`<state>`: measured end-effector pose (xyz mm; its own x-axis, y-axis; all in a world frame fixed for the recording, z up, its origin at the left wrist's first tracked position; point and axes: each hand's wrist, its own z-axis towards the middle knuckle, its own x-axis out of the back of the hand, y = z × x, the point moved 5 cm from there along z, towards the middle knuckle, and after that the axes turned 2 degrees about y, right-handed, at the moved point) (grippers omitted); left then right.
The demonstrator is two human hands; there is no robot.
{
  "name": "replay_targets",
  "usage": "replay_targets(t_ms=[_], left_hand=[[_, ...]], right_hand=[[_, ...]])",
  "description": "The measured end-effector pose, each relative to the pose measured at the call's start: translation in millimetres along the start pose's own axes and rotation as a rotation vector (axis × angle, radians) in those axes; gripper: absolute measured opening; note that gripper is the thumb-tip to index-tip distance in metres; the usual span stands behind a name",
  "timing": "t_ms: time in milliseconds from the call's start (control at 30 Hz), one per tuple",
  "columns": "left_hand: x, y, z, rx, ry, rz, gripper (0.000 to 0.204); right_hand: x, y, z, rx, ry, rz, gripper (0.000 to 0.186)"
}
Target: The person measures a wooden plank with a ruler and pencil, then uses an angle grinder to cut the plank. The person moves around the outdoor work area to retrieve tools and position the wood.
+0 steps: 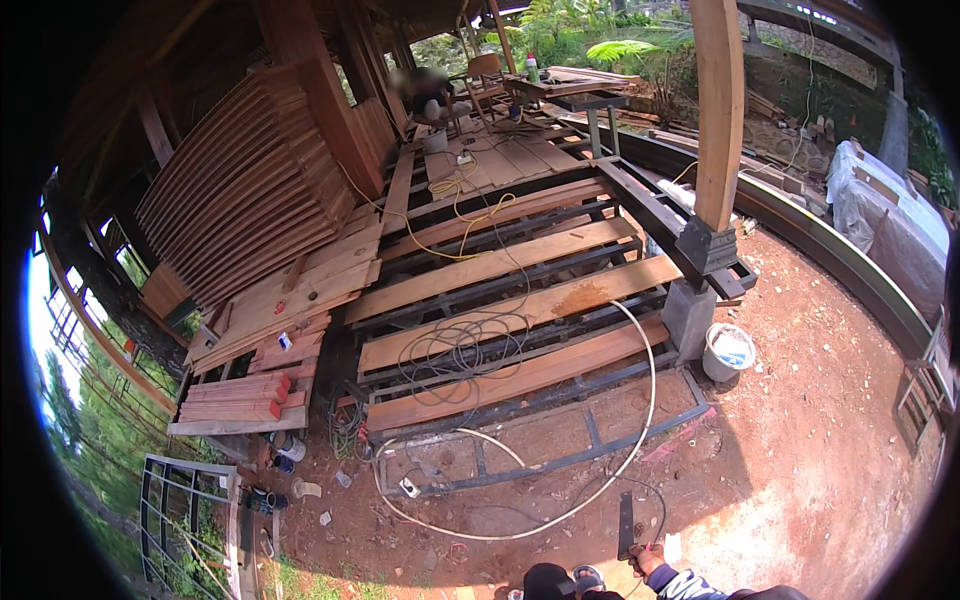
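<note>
My right hand is at the lower edge, its arm coming in from the bottom right in a striped sleeve. Its fingers are closed at the lower end of a long, dark, flat, blade-like tool, which stands nearly upright in the picture; its exact kind is too small to make out. A thin dark cable loops on the ground beside this hand. Close by on the right lies a small white piece. My left hand is out of view. Below, a sandalled foot shows on the dirt.
Ahead is a metal floor frame with gaps and loose planks. A pale hose and tangled cable lie across it. A bucket stands by the wooden post. Boards lean left; a person sits far back.
</note>
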<state>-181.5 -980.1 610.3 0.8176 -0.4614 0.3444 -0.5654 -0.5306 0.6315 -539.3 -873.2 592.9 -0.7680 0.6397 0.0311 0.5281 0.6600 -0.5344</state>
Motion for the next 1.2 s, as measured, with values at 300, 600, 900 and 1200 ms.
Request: replay_targets(t_ms=[300,600,900,1200], left_hand=[[-23.3,42.5,119.5,-0.001,-0.425,0.433,0.041],[-39.9,217.3,267.6,-0.014,-0.539,0.901,0.041],[-218.8,318.0,273.4,-0.209,-0.607,0.915,0.041],[-288.1,242.9,163.7,-0.256,-0.932,1.233,0.045]], right_hand=[[72.5,27.3,19.5,-0.161,0.331,0.769,0.01],[73.8,165.6,6.7,-0.068,0.812,1.71,0.009],[112.7,292.3,-32.3,-0.236,1.249,2.05,0.01],[201.0,409.0,-83.5,-0.044,1.532,2.143,0.006]])
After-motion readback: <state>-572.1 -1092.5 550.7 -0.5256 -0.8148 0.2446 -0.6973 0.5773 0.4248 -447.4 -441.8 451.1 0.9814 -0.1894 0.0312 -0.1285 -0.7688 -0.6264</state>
